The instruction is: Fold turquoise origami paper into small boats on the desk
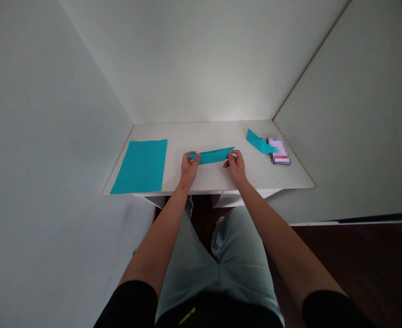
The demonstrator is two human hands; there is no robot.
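Squarely between the hands, in the head view, a blue strip is held above or against the white desk (pixel 201 134); whether it touches the top I cannot tell. The strip (pixel 214 156) has its long axis running left to right, with the right end slightly farther off, and its far edge looks doubled, as if folded. The left hand (pixel 189 170) grips the left end, thumb on the near side. The right hand (pixel 236 167) pinches close to the right end, fingers curled, a pointed corner showing just beyond them. Neither hand is clearly nearer, since each has its own end. Well left lies a flat blue sheet (pixel 141 166), reaching the near edge. Far right, a bent blue piece (pixel 254 140) meets a blurred pinkish item (pixel 282 157) I cannot identify.
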